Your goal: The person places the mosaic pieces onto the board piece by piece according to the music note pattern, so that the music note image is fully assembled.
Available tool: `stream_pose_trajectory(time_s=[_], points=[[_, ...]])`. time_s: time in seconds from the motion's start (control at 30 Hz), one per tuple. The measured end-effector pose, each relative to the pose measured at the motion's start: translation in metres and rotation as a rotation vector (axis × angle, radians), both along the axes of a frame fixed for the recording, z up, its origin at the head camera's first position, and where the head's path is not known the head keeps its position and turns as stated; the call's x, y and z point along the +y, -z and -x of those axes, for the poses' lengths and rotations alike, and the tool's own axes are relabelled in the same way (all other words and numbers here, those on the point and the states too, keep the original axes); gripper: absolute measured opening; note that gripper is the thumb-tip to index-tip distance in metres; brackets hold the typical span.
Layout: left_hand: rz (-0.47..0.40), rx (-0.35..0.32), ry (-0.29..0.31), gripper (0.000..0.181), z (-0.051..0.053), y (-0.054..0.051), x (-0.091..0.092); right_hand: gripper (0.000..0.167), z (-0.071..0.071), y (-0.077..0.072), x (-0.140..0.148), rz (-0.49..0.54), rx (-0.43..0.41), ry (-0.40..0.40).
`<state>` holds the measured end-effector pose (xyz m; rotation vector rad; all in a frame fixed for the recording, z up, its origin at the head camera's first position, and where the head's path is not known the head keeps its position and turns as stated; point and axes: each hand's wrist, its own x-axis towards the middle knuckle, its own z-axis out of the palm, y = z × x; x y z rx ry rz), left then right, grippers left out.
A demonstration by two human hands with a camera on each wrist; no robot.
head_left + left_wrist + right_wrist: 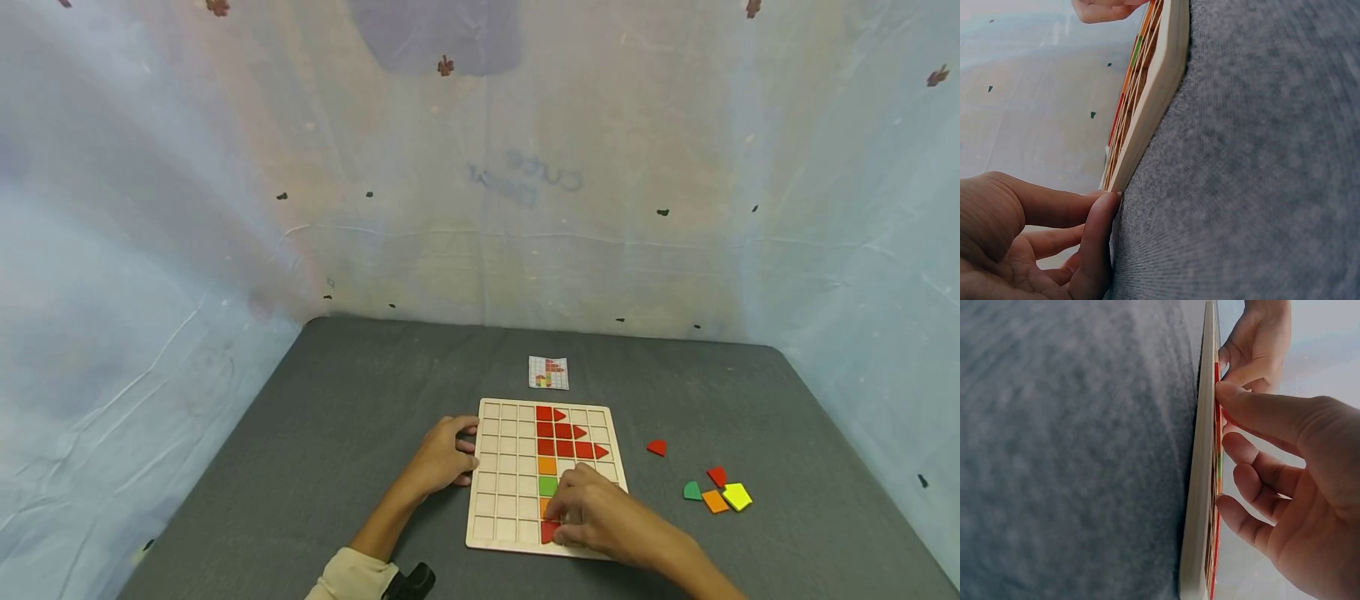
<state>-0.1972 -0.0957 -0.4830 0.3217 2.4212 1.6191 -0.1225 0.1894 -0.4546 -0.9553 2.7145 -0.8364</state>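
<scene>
A wooden grid board lies flat on the grey table, with a column of coloured tiles set in its cells. At the board's left edge is my left hand; thumb and index finger pinch that edge in the left wrist view. Over the lower right part of the grid, my right hand pinches a red tile in the bottom row, its fingers covering part of it. Above it run an orange tile, a green tile and another orange tile, then red rows ending in points.
Behind the board lies a small printed pattern card. Loose pieces rest to the right: a red piece, another red piece, a green one, an orange square and a yellow square. Hanging sheets enclose the table.
</scene>
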Motion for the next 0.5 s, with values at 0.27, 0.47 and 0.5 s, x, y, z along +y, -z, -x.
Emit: stream_pose_trajectory(time_s=[0.27,0.47,0.5], points=[[0.005,0.001,-0.001,0.063,-0.001,-0.001,0.001,0.015,0.003,0.002,0.003,0.042,0.072,0.0],[0.012,0.007,-0.002,0.064,-0.001,-0.001,0.0,0.017,0.006,0.004,0.014,0.076,0.132,0.012],[0.012,0.007,-0.002,0.064,-0.001,-0.001,0.0,0.018,0.005,0.004,0.017,0.076,0.117,0.026]])
